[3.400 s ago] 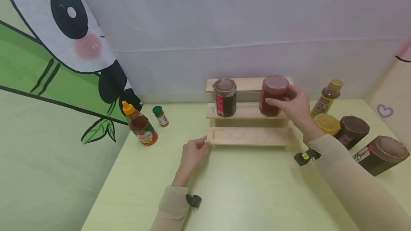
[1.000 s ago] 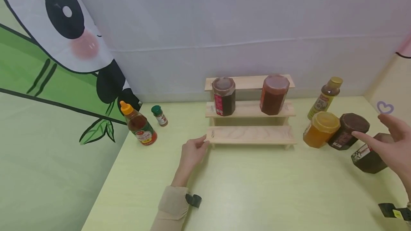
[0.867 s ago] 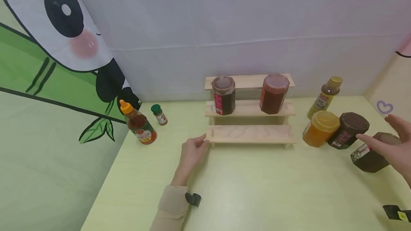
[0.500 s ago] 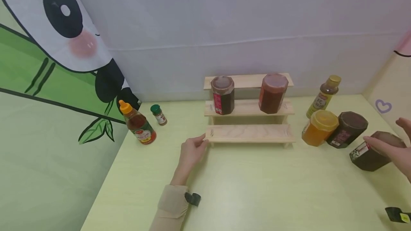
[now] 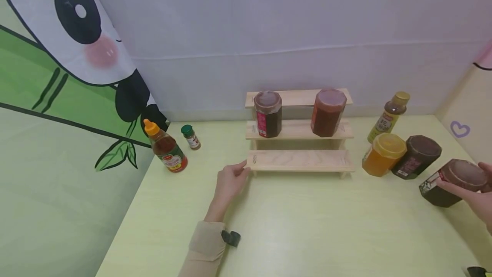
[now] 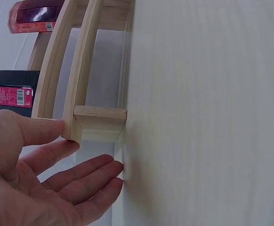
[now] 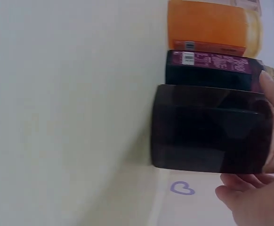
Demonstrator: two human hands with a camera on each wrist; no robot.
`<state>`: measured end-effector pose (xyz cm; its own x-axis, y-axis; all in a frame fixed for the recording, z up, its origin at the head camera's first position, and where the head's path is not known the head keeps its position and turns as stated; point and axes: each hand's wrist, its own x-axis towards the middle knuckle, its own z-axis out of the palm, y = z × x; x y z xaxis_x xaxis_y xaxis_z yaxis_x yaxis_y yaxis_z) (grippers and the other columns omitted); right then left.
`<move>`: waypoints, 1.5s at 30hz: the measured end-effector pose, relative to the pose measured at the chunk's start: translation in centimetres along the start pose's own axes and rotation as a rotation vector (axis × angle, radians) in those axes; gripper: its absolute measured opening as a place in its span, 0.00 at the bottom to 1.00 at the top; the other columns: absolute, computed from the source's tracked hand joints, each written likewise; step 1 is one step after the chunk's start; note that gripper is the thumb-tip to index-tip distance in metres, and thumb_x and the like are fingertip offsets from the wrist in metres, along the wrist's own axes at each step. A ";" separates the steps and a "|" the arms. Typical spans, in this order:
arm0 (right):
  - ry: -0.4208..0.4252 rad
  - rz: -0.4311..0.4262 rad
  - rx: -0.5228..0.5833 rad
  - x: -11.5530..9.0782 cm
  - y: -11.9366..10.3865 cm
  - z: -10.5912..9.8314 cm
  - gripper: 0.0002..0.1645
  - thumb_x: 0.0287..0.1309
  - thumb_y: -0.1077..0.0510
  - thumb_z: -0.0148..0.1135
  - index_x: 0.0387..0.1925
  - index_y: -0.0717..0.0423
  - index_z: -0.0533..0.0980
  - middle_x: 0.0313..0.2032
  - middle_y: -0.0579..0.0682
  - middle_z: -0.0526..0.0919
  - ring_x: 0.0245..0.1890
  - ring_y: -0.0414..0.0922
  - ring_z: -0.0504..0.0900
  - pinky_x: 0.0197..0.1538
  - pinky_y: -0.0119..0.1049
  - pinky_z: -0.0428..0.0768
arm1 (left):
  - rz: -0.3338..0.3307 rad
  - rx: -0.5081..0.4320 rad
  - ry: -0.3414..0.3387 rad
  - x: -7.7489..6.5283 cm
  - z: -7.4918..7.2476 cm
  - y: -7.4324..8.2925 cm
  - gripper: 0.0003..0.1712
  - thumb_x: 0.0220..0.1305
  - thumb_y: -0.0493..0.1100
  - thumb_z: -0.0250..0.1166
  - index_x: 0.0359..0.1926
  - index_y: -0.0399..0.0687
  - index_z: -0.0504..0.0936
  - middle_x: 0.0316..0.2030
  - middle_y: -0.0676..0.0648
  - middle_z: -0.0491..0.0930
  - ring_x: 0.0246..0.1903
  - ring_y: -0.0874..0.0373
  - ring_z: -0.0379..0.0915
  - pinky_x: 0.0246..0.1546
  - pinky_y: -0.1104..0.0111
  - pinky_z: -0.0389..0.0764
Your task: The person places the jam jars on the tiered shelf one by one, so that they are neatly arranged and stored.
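At the rack's left end, my left hand (image 5: 229, 185) pinches the edge of the lowest board of a three-step wooden rack (image 5: 300, 160) between thumb and forefinger; the other fingers (image 6: 92, 181) stretch out below it. My right hand (image 5: 476, 198), partly cut off by the frame edge, holds a dark eight-sided jar (image 5: 447, 187) near its lid, thumb on one side and fingers on the other. That jar stands on the table in the right wrist view. On the middle step are a dark jar with a pink label (image 5: 269, 116) and a reddish-brown jar (image 5: 328, 114).
Left of the right hand stand another dark jar (image 5: 415, 159), an orange jar with a yellow lid (image 5: 380, 157) and a gold-capped bottle (image 5: 388, 119). An orange-capped squeeze bottle (image 5: 169, 151) and a small green-capped shaker (image 5: 191, 137) stand on the table's left side.
My right hand has left the reddish-brown jar on the middle step, moved right and closed round the far-right dark jar. The left hand stays at the rack's end.
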<state>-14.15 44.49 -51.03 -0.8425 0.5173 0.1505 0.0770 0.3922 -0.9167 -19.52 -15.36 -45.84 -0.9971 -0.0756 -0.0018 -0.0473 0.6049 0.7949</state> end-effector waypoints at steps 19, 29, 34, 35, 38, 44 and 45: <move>-0.103 -0.072 0.007 -3.8 -4.6 1.6 0.56 0.51 0.73 0.64 0.73 0.47 0.45 0.57 0.30 0.55 0.62 0.34 0.54 0.55 0.16 0.58 | -0.014 -0.014 -0.002 0.0 -0.2 -0.1 0.20 0.64 0.50 0.64 0.55 0.50 0.81 0.39 0.46 0.85 0.29 0.58 0.79 0.25 0.67 0.77; -0.043 0.177 -0.112 -4.5 -5.8 1.4 0.63 0.52 0.60 0.68 0.74 0.45 0.33 0.73 0.50 0.40 0.70 0.40 0.40 0.67 0.45 0.47 | -0.011 -0.027 -0.014 -0.1 -0.1 0.2 0.20 0.64 0.50 0.64 0.56 0.50 0.81 0.39 0.46 0.85 0.27 0.59 0.78 0.24 0.67 0.77; -0.166 0.118 0.095 -5.2 -5.6 1.1 0.59 0.53 0.66 0.68 0.75 0.51 0.40 0.62 0.37 0.57 0.67 0.35 0.48 0.56 0.26 0.67 | -0.023 -0.023 -0.008 -0.2 -0.3 0.2 0.21 0.64 0.50 0.64 0.56 0.50 0.80 0.41 0.46 0.84 0.30 0.59 0.79 0.27 0.66 0.79; -0.192 0.099 0.143 -5.4 -5.6 1.1 0.58 0.52 0.68 0.68 0.75 0.52 0.42 0.57 0.32 0.59 0.66 0.34 0.51 0.49 0.21 0.70 | -0.021 -0.019 -0.008 -0.2 -0.3 0.2 0.21 0.65 0.50 0.63 0.56 0.50 0.80 0.41 0.46 0.84 0.31 0.59 0.80 0.28 0.66 0.79; -0.239 0.070 0.175 -5.7 -6.2 1.3 0.56 0.50 0.71 0.69 0.74 0.47 0.49 0.48 0.26 0.62 0.60 0.30 0.59 0.35 0.13 0.68 | -0.013 -0.012 -0.008 -0.2 -0.3 0.1 0.21 0.65 0.50 0.63 0.56 0.49 0.80 0.41 0.45 0.84 0.33 0.58 0.80 0.29 0.66 0.79; -0.229 0.070 -0.056 -6.9 -8.1 1.8 0.50 0.47 0.63 0.75 0.69 0.39 0.59 0.43 0.23 0.64 0.42 0.22 0.64 0.39 0.13 0.67 | -0.007 -0.014 -0.007 -0.1 -0.2 0.1 0.21 0.64 0.50 0.64 0.55 0.48 0.81 0.41 0.44 0.84 0.30 0.58 0.79 0.26 0.67 0.78; -0.238 0.051 -0.060 -7.0 -8.3 1.9 0.49 0.46 0.63 0.75 0.67 0.39 0.61 0.43 0.23 0.66 0.41 0.22 0.66 0.38 0.14 0.69 | -0.008 -0.015 -0.008 -0.1 -0.2 0.1 0.21 0.64 0.50 0.64 0.55 0.48 0.81 0.41 0.44 0.84 0.30 0.58 0.79 0.25 0.67 0.78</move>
<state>-9.85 36.19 -45.17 -0.9379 0.3467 0.0071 0.1477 0.4181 -0.8963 -19.39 -15.44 -45.60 -0.9972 -0.0741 -0.0125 -0.0541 0.5920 0.8041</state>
